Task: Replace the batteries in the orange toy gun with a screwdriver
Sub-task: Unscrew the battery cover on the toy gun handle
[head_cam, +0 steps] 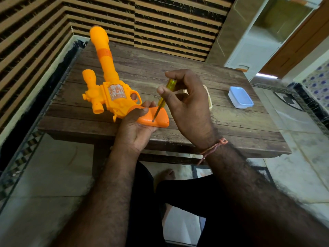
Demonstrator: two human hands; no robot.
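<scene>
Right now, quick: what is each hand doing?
Left hand: grips the orange toy gun by its handle.
Right hand: pinches the yellow screwdriver, tip on the handle's screw.

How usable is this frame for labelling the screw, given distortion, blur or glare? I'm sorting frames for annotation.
Head view: wide-angle bending curves the table edges and wall slats; the screwdriver tip on the orange toy gun grip is sharp; forearms at the bottom are soft; lighting is even, without strong glare.
</scene>
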